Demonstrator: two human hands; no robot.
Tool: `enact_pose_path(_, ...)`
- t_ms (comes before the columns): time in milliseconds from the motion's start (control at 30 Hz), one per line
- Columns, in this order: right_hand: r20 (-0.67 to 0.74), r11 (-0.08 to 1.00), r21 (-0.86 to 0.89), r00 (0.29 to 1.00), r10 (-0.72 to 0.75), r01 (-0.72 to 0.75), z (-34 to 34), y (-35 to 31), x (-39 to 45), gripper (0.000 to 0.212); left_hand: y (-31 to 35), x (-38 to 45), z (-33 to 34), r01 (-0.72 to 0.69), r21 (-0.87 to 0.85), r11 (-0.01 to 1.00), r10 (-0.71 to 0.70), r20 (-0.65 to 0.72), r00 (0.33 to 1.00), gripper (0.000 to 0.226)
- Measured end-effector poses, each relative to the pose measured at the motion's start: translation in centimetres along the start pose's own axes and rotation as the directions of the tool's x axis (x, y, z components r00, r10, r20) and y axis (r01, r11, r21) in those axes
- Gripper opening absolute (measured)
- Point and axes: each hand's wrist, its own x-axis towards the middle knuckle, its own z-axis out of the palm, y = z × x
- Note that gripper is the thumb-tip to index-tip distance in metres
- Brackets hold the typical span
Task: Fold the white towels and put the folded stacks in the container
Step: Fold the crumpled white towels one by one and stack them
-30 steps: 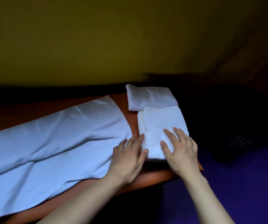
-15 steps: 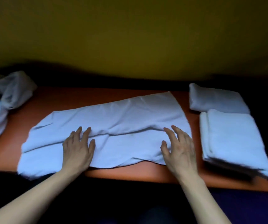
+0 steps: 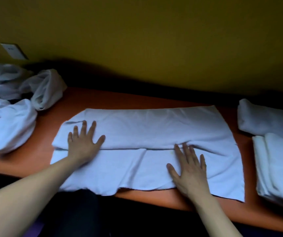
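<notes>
A white towel [image 3: 147,134] lies spread lengthwise across the orange table [image 3: 103,100], its far half folded over toward the middle. My left hand [image 3: 84,139] lies flat with spread fingers on the towel's left part, at the folded edge. My right hand [image 3: 188,166] presses flat on the near right part, fingertips at a wrinkle. A folded towel stack [image 3: 281,165] sits at the right edge, with another folded towel [image 3: 263,120] behind it. Crumpled white towels [image 3: 9,120] are heaped at the left. The container is out of sight.
A yellow wall [image 3: 154,40] rises behind the table, with a wall socket [image 3: 14,51] at the upper left. The towel's near edge hangs slightly over the table's front edge. Below the table it is dark.
My hands left the folded stack at the right and came onto the spread towel. Both have since slid farther up it, the left toward the folded edge. My view swung left.
</notes>
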Motion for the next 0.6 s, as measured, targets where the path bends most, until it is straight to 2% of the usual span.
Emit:
enact_pose_path(300,0.05,0.997,-0.079,0.998,0.03,-0.026,-0.5,-0.6,0.1,0.076,1.4,9.2,0.6,-0.098,-0.019,0.995,0.096,-0.079,0.992,0.09)
enact_pose_path(600,0.085,0.998,-0.057,0.995,0.046,-0.041,-0.8,-0.6,-0.6,0.075,2.4,14.0,0.1,-0.238,-0.005,0.971,0.236,-0.103,0.966,0.087)
